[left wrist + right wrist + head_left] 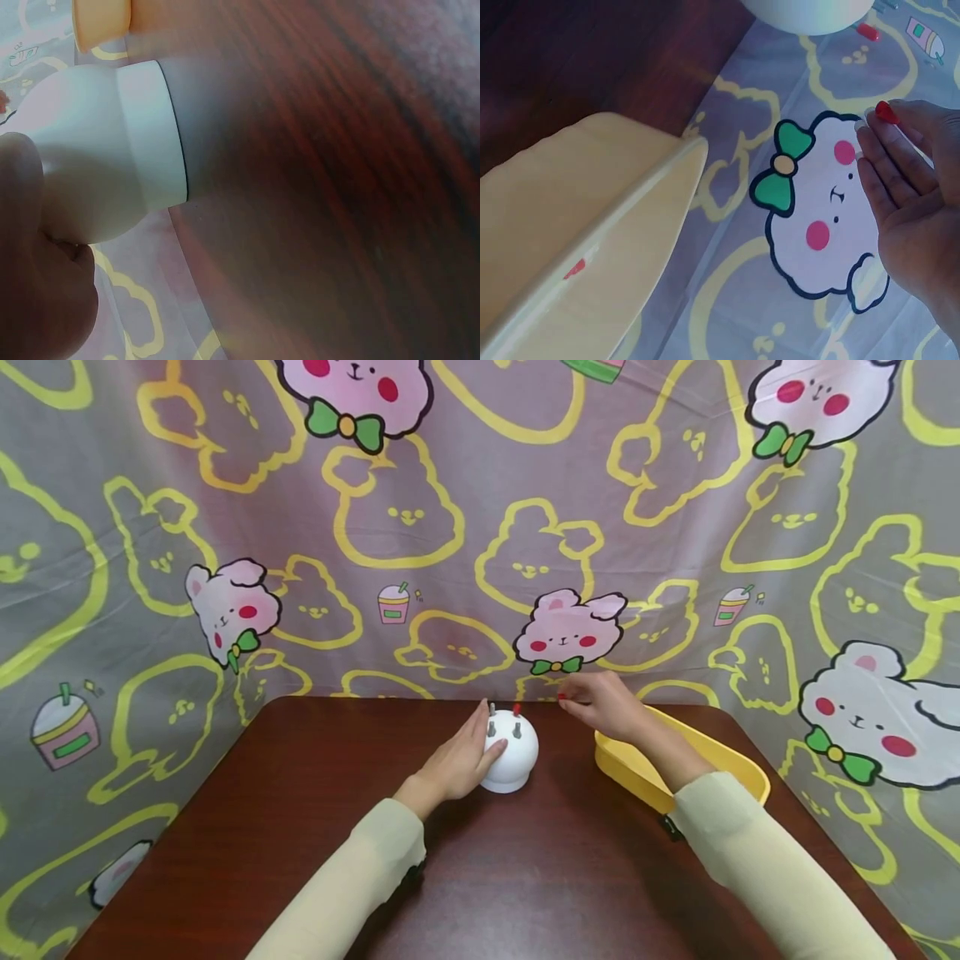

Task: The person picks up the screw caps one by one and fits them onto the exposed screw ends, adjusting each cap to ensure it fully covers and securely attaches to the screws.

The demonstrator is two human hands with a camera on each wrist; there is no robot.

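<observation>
No word, number or brand can be read. Only label-like patches are made out, all printed on the patterned curtain. A plain green label is borne by the pink drink cup at the left, by the small cup near the middle and by the small cup at the right; on none of them can lettering be told. Beside each of these cups a small yellow sparkle is printed, with tiny dark strokes too small to be read. In the right wrist view, a green label is likewise shown on a printed cup, its surface unreadable.
</observation>
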